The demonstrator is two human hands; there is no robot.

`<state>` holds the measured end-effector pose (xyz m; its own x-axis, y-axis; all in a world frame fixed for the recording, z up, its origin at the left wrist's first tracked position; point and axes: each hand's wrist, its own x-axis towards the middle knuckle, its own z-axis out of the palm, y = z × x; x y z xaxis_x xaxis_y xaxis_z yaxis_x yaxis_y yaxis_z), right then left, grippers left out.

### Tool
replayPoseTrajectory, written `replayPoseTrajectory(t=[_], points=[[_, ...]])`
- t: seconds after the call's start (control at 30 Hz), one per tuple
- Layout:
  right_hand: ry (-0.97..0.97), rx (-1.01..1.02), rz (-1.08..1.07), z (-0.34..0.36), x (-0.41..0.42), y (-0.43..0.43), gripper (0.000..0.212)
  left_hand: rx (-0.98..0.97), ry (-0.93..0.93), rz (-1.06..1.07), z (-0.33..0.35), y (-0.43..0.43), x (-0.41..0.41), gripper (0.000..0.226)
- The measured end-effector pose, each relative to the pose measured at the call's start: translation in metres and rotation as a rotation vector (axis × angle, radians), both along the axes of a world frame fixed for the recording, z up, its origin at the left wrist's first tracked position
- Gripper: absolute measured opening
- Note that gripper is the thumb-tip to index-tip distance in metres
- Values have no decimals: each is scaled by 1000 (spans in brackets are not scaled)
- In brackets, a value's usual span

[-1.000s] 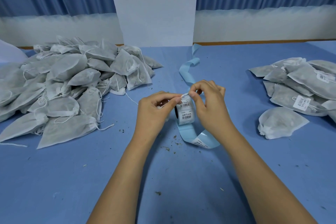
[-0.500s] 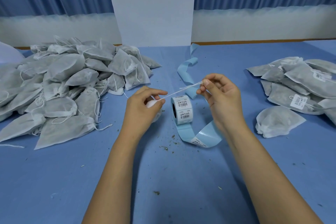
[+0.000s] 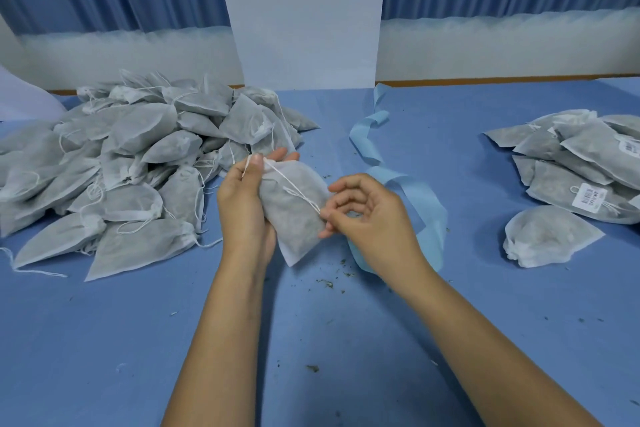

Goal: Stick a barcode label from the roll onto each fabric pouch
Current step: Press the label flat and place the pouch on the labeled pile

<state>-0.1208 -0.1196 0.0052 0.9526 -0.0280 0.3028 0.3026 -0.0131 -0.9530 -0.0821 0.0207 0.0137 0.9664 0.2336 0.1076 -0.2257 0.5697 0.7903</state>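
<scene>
At my ten o'clock the heap of unlabelled pouches (image 3: 131, 163) is lying within easy reach, and beside it my left hand (image 3: 242, 204) is cradling one pouch (image 3: 294, 215), fingers curled beneath and thumb pressing its gathered neck so its face is tilting toward me. Its drawstring (image 3: 294, 185) is running taut toward four o'clock into my right hand (image 3: 367, 218), whose fingertips are pinching the cord's end, I judge to ready it for a label. The roll is hiding from me, with only its blue backing strip (image 3: 426, 201) trailing toward twelve o'clock, and at three o'clock the labelled pouches (image 3: 581, 166) are lying apart, keeping the finished ones separate.
</scene>
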Motion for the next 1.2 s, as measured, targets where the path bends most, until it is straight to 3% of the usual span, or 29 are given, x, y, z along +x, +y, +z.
replayPoseTrajectory(t=[0.13, 0.27, 0.33, 0.4, 0.5, 0.63, 0.77, 0.83, 0.87, 0.93, 1.0, 1.1, 1.2], points=[[86, -118, -15, -5, 4, -4, 55, -141, 20, -125, 4, -2, -4, 38], [119, -221, 13, -3, 4, -5, 25, -169, 0, -194, 5, -6, -5, 31], [136, -213, -11, -3, 5, -5, 21, -134, -38, -181, 4, -9, -7, 29], [168, -160, -62, -1, 6, -8, 13, 51, -84, -106, 1, -13, -6, 37], [215, 1, -118, 2, 7, -13, 9, 504, -150, -60, -4, -15, -6, 69], [268, 160, -103, 6, 6, -19, 9, 663, -244, -130, -8, -17, -7, 82], [312, 140, -44, 7, 5, -19, 20, 802, -283, -38, -13, -22, -6, 87], [296, -1, 22, 16, 7, -34, 38, 800, -274, 110, -14, -22, -4, 82], [263, -181, 16, 21, 8, -50, 44, 784, -275, 193, -14, -20, -2, 82], [225, -532, -57, 32, 8, -90, 48, 749, -277, 292, -16, -14, 1, 96], [318, -726, 2, 36, 4, -122, 45, 820, -286, 351, -17, -12, 3, 99], [538, -884, 275, 23, 5, -126, 29, 1043, -415, 381, -18, -18, 2, 59], [521, -904, 284, 16, 11, -117, 11, 1256, -570, 233, -26, -22, 3, 40]])
